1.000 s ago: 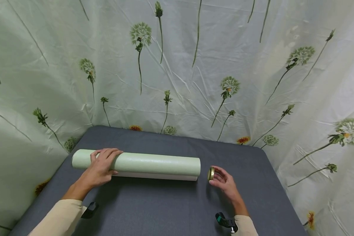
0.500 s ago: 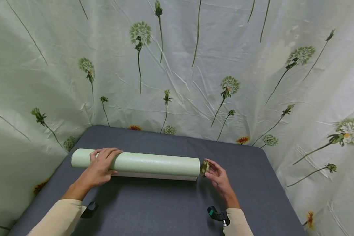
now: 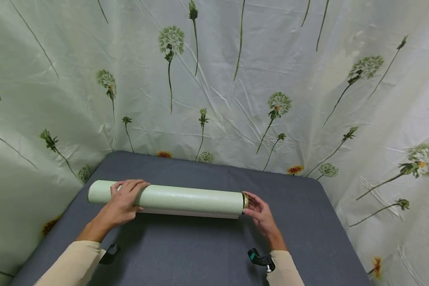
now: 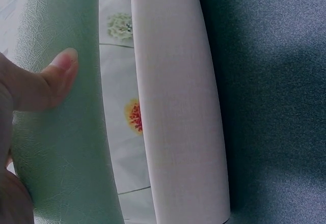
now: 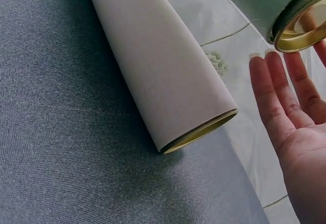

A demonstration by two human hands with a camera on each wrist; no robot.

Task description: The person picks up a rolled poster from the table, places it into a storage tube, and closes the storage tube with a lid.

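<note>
My left hand (image 3: 122,202) grips a long pale green tube (image 3: 193,198) from above, fingers over its top and the thumb (image 4: 63,68) on its near side. The tube lies level, left to right. At its right end my right hand (image 3: 263,217) holds a gold metal cap (image 3: 245,200) by the edge, thumb in front and fingers behind. A dark rim shows where cap and tube meet in the right wrist view, and the cap's gold hollow (image 5: 300,30) faces outward. Just below and behind runs a pinkish-white tube (image 5: 163,66) with a gold-rimmed end (image 5: 201,131), a gap separating it from the green one.
A dark grey cloth-covered table (image 3: 186,254) lies under everything. White curtains with dandelion prints (image 3: 214,79) hang along its back and sides. Black straps (image 3: 109,254) sit on both wrists.
My right hand has moved left, bringing the gold cap from beside the green tube up against its right end and turning it in line. The left hand and tube have stayed put.
</note>
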